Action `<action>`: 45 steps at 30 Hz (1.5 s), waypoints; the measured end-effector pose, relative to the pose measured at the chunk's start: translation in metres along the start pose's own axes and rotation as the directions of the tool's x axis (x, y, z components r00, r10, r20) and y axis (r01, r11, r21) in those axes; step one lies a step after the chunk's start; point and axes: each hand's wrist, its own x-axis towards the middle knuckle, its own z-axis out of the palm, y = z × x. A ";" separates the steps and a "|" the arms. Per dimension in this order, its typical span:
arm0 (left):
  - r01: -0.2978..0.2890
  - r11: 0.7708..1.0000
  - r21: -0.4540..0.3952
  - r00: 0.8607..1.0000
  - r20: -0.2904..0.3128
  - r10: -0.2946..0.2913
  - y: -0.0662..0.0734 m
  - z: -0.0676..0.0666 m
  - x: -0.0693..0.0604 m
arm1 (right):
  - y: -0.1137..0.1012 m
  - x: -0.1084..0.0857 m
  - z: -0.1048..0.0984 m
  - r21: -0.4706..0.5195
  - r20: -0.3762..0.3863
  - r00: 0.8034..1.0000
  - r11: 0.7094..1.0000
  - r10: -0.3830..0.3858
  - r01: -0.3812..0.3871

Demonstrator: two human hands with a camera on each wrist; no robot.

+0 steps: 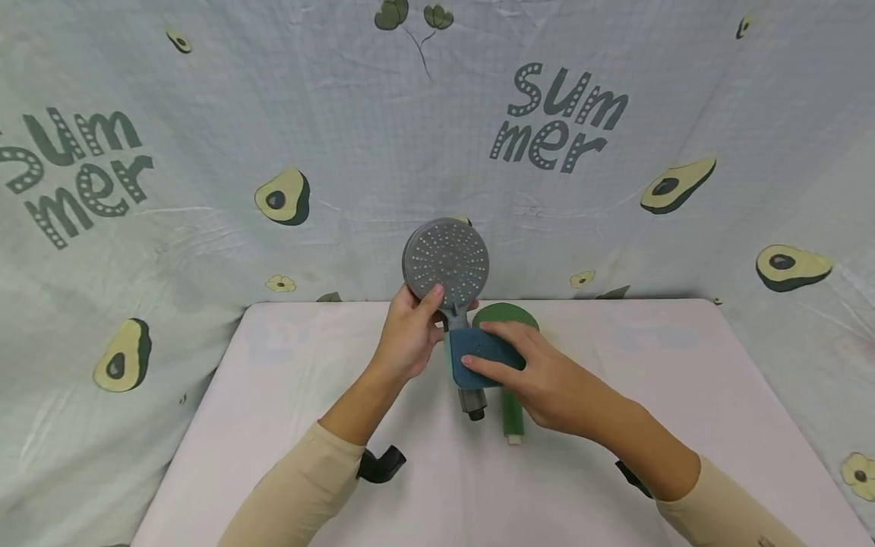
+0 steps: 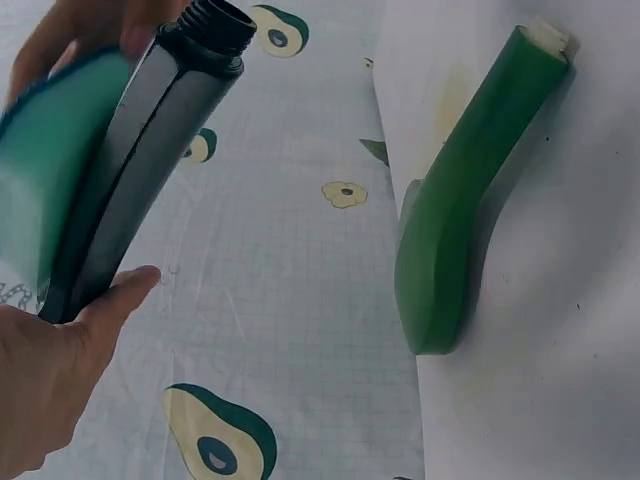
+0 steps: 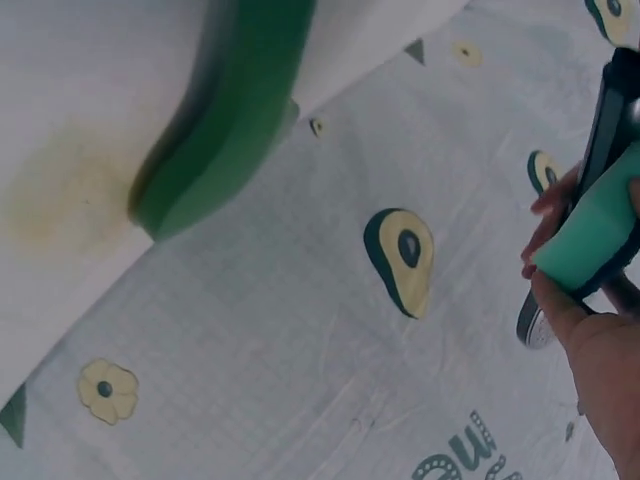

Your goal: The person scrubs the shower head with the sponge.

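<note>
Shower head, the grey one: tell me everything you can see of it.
The grey shower head has a round face dotted with small pale nozzles and a handle ending in a black threaded end. It looks like plastic. It is held above the table, face towards the head camera, handle downward. The left hand grips it where face and handle meet; the right hand holds a blue-green sponge against the handle.

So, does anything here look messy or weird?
Yes: a yellowish smudge marks the pale table beside the green shower head. It looks odd because the surface around it is whiter; I can't tell what made it. Also, the grey shower head has no hose on its threaded end.
</note>
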 end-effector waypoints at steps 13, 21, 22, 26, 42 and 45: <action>-0.007 0.999 -0.045 1.000 -0.016 0.007 -0.002 0.004 0.000 | 0.006 0.007 -0.008 -0.086 -0.142 0.978 0.982 0.153 -0.166; -0.070 0.997 -0.021 0.997 -0.047 0.069 -0.001 0.003 0.001 | -0.001 -0.009 0.009 0.040 -0.091 0.995 0.999 0.029 -0.025; -0.073 0.997 -0.013 0.996 -0.047 0.072 -0.002 0.002 0.002 | -0.004 -0.013 0.014 0.044 -0.103 0.995 0.999 -0.001 0.006; -0.069 0.997 -0.016 0.995 -0.068 0.068 -0.005 0.000 0.003 | -0.013 -0.028 0.028 0.036 -0.181 0.974 0.989 -0.134 0.142; -0.024 1.000 0.005 0.995 -0.102 0.025 -0.012 0.007 -0.001 | 0.021 -0.004 0.030 -0.017 -0.249 0.957 0.988 0.147 -0.157; -0.038 0.999 0.015 0.994 -0.101 0.039 -0.013 0.008 0.000 | 0.022 -0.003 0.028 -0.009 -0.247 0.957 0.987 0.153 -0.161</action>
